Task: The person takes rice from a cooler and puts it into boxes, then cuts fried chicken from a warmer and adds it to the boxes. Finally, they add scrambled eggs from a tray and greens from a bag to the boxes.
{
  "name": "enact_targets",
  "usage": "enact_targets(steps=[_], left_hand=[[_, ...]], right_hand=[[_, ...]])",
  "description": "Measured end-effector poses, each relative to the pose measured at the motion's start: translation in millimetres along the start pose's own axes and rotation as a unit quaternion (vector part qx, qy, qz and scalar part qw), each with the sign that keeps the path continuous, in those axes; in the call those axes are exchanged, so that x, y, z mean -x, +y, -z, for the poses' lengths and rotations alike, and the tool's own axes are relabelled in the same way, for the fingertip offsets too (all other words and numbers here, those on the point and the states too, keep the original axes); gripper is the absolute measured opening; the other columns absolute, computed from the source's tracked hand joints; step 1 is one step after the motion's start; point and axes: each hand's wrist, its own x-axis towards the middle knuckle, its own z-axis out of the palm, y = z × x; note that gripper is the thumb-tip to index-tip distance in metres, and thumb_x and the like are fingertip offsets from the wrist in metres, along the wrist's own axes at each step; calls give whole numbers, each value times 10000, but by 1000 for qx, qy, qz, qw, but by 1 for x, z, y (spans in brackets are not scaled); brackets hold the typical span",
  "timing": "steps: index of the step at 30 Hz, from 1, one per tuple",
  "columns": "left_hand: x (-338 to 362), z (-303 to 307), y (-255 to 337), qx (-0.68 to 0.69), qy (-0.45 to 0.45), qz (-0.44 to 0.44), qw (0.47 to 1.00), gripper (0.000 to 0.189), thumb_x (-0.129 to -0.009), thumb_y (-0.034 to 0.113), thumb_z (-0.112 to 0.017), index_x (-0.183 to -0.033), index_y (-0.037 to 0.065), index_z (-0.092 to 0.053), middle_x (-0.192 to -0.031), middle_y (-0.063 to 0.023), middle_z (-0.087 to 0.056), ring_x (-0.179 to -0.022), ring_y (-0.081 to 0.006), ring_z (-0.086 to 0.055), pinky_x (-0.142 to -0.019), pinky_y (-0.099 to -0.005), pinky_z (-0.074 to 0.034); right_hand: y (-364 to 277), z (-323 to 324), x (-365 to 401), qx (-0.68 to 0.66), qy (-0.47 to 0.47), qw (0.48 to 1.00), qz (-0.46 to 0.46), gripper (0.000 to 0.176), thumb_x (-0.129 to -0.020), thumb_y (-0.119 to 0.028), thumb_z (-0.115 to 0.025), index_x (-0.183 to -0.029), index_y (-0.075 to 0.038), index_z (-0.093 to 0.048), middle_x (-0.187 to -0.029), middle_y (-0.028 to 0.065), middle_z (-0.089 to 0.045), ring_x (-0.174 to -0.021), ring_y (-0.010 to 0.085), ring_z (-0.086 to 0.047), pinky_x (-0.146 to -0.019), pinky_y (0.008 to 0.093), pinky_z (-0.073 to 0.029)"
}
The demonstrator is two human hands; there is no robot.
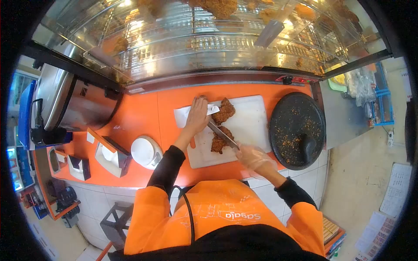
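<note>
Knife (pixel 222 133) is clasped in my right grip (pixel 251 158), across chicken (pixel 225 112) on the board (pixel 254 119); I cannot tell whether my left grip (pixel 198 114), nearby, holds the paper (pixel 182 117). Skidding on uneven chicken risks a cut.

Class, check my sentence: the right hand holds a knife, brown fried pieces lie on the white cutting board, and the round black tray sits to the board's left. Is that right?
Not quite. The head view shows the round black tray to the right of the white cutting board. The right hand does hold a knife, and brown fried pieces lie on the board.
</note>
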Motion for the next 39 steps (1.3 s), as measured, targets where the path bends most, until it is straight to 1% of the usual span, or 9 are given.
enact_targets(steps=[5,8,13,19,23,26,29,33,39], left_hand=[[12,18,15,-1,40,-23,999,333,-696,23,-503,-1014,-38,-423,-1141,-225,-448,-1171,-381,-398,-1082,-502,-225],[24,5,8,7,-15,-14,1000,329,-688,13,-498,-1005,-38,-425,-1154,-218,-449,-1174,-381,-398,-1082,-504,-226],[16,3,4,12,-60,-14,998,339,-670,1,-509,-998,-40,-435,-1135,-208,-466,-1178,-378,-404,-1090,-498,-226],[11,0,-2,-18,-17,-38,999,316,-671,-1,-517,-976,-43,-445,-1100,-216,-477,-1133,-384,-428,-1071,-505,-246],[27,19,11,30,51,-13,998,298,-670,-16,-500,-961,-35,-440,-1096,-215,-466,-1131,-387,-423,-1067,-514,-251],[48,9,2,21,22,-7,1000,299,-658,-33,-476,-955,-30,-439,-1088,-206,-454,-1129,-389,-416,-1063,-514,-259],[42,8,-1,45,2,-20,999,328,-644,-37,-473,-970,-37,-438,-1080,-205,-461,-1124,-389,-419,-1066,-508,-258],[32,13,-1,29,-44,-37,998,341,-643,-24,-480,-981,-39,-441,-1064,-207,-475,-1118,-385,-430,-1070,-504,-256],[23,7,11,69,117,-5,991,320,-679,5,-491,-992,-33,-437,-1071,-225,-467,-1091,-414,-429,-1050,-524,-259]], right_hand=[[23,-39,12,189,54,968,156,244,-882,-158,-441,-995,9,-579,-730,199,-611,-705,357,-607,-634,441,-479],[19,-53,7,26,33,999,32,214,-912,-197,-433,-1028,-26,-489,-718,203,-601,-689,402,-599,-605,499,-463],[34,-99,-17,-57,-16,995,-80,198,-913,-187,-411,-1031,-40,-473,-778,221,-618,-711,398,-606,-599,500,-468],[13,-56,-7,-16,9,1000,13,182,-912,-208,-429,-978,-48,-486,-789,229,-616,-715,405,-605,-592,509,-463],[-22,-22,27,-221,-12,974,-42,182,-913,-220,-424,-961,-56,-488,-764,237,-605,-736,414,-601,-605,529,-443],[-18,-48,15,-37,9,997,-65,178,-910,-229,-433,-965,-70,-493,-743,228,-603,-740,401,-604,-601,527,-433],[-14,-65,7,-3,8,997,-80,200,-899,-182,-411,-1036,-107,-536,-797,181,-640,-751,350,-638,-598,469,-483],[-5,-90,-3,-44,48,996,-66,214,-904,-236,-432,-1038,-87,-507,-770,219,-615,-742,411,-607,-612,526,-449],[3,-23,12,22,13,999,-22,222,-911,-234,-414,-1049,-87,-510,-773,222,-622,-718,405,-615,-617,526,-472]])
